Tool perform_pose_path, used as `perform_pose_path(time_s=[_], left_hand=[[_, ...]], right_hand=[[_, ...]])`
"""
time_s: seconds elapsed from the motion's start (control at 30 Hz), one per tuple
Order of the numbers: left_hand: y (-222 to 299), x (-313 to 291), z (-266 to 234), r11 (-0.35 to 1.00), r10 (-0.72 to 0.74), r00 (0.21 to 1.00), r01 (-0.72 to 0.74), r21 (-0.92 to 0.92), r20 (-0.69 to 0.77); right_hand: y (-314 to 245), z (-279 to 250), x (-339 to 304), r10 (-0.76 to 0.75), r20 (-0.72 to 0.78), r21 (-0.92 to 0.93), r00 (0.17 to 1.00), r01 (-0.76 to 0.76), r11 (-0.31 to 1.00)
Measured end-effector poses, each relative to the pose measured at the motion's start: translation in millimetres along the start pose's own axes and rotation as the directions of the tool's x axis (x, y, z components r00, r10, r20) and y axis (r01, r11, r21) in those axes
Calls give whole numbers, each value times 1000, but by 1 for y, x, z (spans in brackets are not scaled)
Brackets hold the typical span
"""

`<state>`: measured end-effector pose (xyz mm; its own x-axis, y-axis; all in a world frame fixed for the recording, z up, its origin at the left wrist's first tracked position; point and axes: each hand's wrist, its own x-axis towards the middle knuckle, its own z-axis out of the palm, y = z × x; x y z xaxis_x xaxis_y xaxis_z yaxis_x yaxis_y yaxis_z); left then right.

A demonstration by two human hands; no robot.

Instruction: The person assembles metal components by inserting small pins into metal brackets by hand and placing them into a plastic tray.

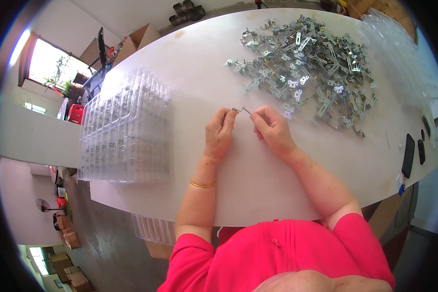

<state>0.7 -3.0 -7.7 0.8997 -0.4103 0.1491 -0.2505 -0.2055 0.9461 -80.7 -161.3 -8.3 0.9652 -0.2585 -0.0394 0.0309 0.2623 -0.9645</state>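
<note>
Metal hardware (246, 111) pinched by left hand (219, 132) and right hand (273, 128), bracket heap (310, 63) beyond, clear trays (125, 127) stacked left

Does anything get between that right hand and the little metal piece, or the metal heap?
Nothing visible does: the right hand pinches one end of the small metal piece, the left hand the other. The metal heap begins just beyond the right hand.

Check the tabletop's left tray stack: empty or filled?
Filled, at least partly: grey pieces show through the left tray stack. How full each is, I cannot tell.
</note>
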Motion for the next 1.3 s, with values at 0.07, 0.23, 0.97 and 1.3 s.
perform_pose_path(time_s=[0.07,0.23,0.97,1.3], left_hand=[[0,2,1,998,19,1000,-18,57,-5],[4,0,5,966,213,976,-217,138,47],[7,-3,9,872,376,908,-415,259,187],[4,5,-5,903,-127,985,163,-396,116]], right_hand=[[1,-2,1,-23,-4,-30,1000,22,999],[-2,0,1,-9,-9,-70,1000,9,998],[19,-5,14,-324,-205,-176,924,291,941],[9,-4,9,-212,-103,-168,972,193,967]])
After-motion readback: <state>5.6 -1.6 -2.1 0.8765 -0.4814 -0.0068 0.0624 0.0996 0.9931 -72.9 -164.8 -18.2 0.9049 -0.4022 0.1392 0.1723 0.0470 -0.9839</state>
